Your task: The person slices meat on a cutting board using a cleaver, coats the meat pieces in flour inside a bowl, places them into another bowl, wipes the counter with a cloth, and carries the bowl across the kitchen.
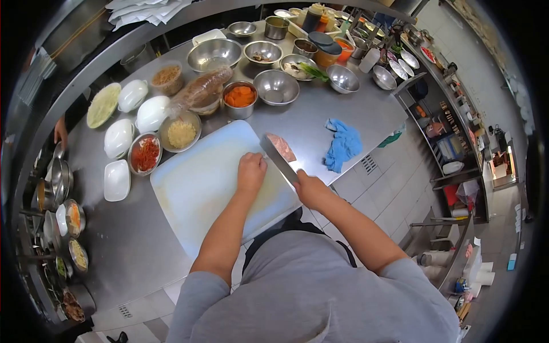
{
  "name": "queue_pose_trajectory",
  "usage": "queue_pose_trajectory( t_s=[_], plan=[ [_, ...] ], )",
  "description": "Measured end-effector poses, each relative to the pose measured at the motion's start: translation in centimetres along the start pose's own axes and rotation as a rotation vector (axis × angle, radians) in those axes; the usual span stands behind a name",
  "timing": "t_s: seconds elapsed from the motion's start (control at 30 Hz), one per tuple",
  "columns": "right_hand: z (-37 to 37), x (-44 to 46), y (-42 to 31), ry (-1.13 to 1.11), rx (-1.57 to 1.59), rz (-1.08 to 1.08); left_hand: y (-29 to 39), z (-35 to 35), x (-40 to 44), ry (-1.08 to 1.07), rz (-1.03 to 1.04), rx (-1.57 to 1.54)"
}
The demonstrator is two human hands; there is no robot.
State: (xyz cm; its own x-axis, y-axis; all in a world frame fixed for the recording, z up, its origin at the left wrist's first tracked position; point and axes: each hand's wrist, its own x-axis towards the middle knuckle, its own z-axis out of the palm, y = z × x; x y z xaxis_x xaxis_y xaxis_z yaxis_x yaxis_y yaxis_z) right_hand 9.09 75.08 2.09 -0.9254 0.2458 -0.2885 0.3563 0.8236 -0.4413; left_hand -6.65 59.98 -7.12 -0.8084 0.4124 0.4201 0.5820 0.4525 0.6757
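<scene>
My right hand (310,190) grips the handle of a cleaver (278,160), whose broad blade slants up and left along the right edge of the white cutting board (200,188). Just beyond the blade, a piece of pink raw meat (283,147) shows, partly hidden by the steel. On the board, left of the cleaver, my left hand (251,171) is closed with its fingers curled under. Whatever those fingers hold, if anything, is hidden.
A crumpled blue cloth (343,144) lies right of the board. Behind it stand a pot of sliced carrots (240,96), a bowl of minced garlic (181,133), a bowl of chopped red pepper (145,153) and several steel bowls. Another person's hand (60,131) shows at far left.
</scene>
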Motion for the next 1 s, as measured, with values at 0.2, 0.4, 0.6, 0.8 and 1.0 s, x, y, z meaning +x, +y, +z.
queue_pose_trajectory(
  t_s=[0.2,0.4,0.6,0.8,1.0],
  plan=[
    [-2.0,-7.9,0.5,-0.080,-0.068,0.115,-2.9,0.1,-0.7,0.398,-0.411,-0.529],
    [-2.5,-5.7,-3.1,-0.006,-0.126,0.069,-0.7,-5.2,-3.7,0.521,-0.561,-0.655],
    [-2.6,-1.5,-4.9,0.013,-0.149,-0.164,4.7,-11.9,-6.1,0.667,-0.626,-0.622],
    [6.6,5.8,-1.5,-0.019,-0.127,-0.651,8.9,-8.7,-3.3,0.628,-0.403,-0.557],
    [-2.0,2.7,9.6,0.261,0.394,-0.695,13.7,1.5,-1.9,0.264,-0.505,-0.548]
  ],
)
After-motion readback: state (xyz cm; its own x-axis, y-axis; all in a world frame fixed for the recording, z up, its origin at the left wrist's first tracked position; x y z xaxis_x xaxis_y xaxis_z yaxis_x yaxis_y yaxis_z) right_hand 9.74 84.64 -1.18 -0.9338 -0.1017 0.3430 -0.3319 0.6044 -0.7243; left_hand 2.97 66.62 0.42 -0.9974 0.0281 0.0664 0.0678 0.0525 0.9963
